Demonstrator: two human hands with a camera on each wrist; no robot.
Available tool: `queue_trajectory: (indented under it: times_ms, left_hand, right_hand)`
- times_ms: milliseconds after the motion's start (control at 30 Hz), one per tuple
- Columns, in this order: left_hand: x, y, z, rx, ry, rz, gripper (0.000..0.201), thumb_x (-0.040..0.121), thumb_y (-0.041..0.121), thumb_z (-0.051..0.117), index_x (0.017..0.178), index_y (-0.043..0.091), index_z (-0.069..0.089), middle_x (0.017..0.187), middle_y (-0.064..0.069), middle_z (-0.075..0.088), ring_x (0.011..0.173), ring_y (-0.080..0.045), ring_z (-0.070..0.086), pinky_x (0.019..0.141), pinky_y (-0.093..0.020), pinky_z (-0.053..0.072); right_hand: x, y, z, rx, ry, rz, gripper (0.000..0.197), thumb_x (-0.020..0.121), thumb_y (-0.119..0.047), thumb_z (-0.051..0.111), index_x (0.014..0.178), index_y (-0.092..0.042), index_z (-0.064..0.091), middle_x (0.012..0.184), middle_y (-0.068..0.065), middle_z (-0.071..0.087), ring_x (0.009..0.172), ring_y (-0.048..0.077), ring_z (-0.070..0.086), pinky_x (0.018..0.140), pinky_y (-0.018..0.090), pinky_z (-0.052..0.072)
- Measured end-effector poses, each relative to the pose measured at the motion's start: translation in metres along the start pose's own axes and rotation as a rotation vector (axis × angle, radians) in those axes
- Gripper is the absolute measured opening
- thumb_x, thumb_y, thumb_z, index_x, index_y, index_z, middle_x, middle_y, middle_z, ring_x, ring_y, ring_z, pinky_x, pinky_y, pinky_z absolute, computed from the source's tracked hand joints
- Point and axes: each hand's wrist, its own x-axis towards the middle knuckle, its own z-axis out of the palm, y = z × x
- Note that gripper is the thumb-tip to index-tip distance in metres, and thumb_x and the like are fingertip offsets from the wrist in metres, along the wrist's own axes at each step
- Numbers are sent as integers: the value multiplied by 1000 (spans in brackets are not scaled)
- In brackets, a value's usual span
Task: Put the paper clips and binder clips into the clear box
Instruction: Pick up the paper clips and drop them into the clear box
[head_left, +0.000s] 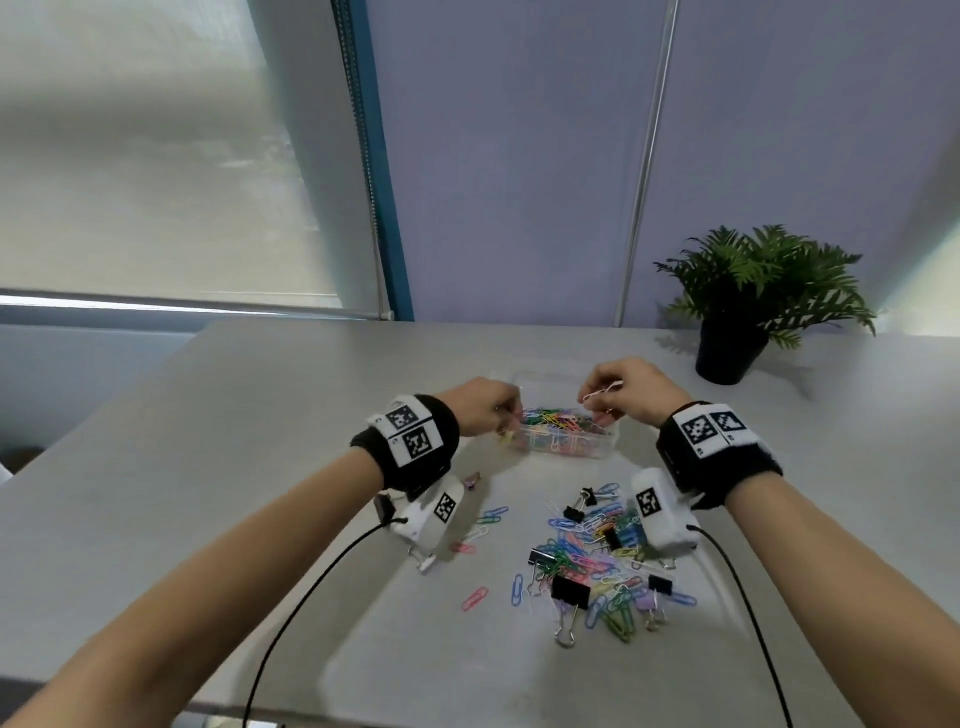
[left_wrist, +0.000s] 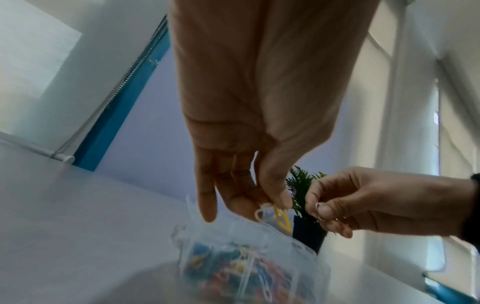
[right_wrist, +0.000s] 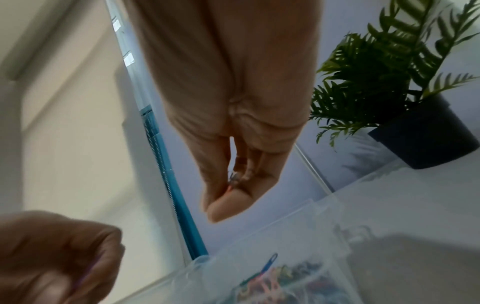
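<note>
Grey table (head_left: 260, 467); clear box (head_left: 602, 451) — bright paper clips (head_left: 550, 422).

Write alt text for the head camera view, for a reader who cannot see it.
Both hands hover over a clear box of coloured paper clips, the left hand and right hand each pinching clips. Loose paper clips and black binder clips lie scattered nearer on the grey table; a potted plant stands far right.

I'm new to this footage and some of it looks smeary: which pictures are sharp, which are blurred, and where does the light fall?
Head view: mostly sharp, with the loose clips crisp and soft shadows on the table. Left wrist view: the clear box is smeared, while the left hand is clearer. Right wrist view: the left hand is a blur and the plant looks dark against the wall.
</note>
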Motion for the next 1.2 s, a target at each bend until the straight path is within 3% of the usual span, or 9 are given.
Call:
queue_trajectory:
  times_ms: [100, 200, 367, 600, 667, 800, 867, 1000, 1200]
  left_hand:
    - [27, 9, -10, -56, 81, -42, 22, 91, 8, 54, 111, -2, 56, 111, -19, 63, 95, -28, 60, 84, -29, 47]
    - [48, 15, -10, -104, 143, -69, 21, 90, -4, 49, 110, -7, 57, 113, -24, 64, 85, -33, 66, 59, -18, 50]
    - [54, 13, -7, -55, 69, -45, 27, 87, -12, 44, 105, -7, 64, 109, -25, 67, 100, -33, 67, 85, -30, 50]
    - [15, -7, -8, 5, 59, 34, 31, 85, -13, 41, 105, -3, 63, 106, -19, 68, 96, -29, 67, 64, -11, 44]
    - [-2, -15, -8, 3, 49, 43, 32, 84, -13, 43, 104, -1, 64, 102, -19, 69, 86, -25, 67, 58, -4, 42]
    - [-43, -31, 1, 8, -10, 4, 24, 87, -8, 48, 102, 1, 63, 95, -16, 70, 61, -7, 61, 60, -16, 49]
    - [-63, -34, 7, 27, -43, -22, 17, 88, 0, 53, 101, 2, 63, 92, -12, 70, 51, 5, 56, 56, -11, 46]
    - [-87, -27, 27, 171, -121, -51, 24, 88, 12, 59, 109, 3, 62, 109, -11, 66, 80, -14, 59, 53, 0, 35]
    - [-83, -24, 63, 284, -95, -115, 33, 83, 19, 64, 111, 4, 56, 118, -15, 56, 105, -31, 57, 89, -35, 47]
  right_hand:
    - [16, 0, -2, 4, 89, 20, 11, 81, 12, 57, 84, 4, 64, 64, 9, 58, 43, 6, 58, 46, 11, 50]
    - [27, -1, 9, -126, 96, 12, 11, 82, 11, 57, 87, 6, 66, 71, 14, 62, 55, 15, 56, 48, 10, 49]
    - [26, -3, 17, -436, 12, -43, 23, 83, 4, 56, 97, -6, 70, 99, 12, 71, 92, 21, 66, 81, 21, 46]
    - [-3, -12, 20, -533, -113, -185, 21, 85, 0, 56, 100, -8, 68, 105, 8, 70, 98, 18, 63, 86, 23, 46]
    - [-12, -16, 30, -561, -205, -237, 19, 84, -4, 58, 100, -9, 67, 105, 6, 70, 91, 12, 59, 81, 22, 44]
    - [-28, -25, 56, -634, -397, -317, 17, 87, -12, 60, 104, -10, 64, 106, 6, 68, 97, 18, 60, 76, 22, 39]
    - [-34, -28, 69, -673, -442, -352, 19, 89, -16, 59, 106, -9, 62, 108, 7, 65, 100, 20, 58, 77, 24, 40]
    - [-35, -29, 90, -741, -483, -325, 27, 86, -25, 62, 111, -13, 57, 108, 4, 57, 100, 21, 51, 76, 28, 38]
    - [-32, -29, 117, -725, -375, -302, 25, 78, -32, 69, 91, -17, 54, 89, -3, 48, 84, 16, 44, 70, 31, 36]
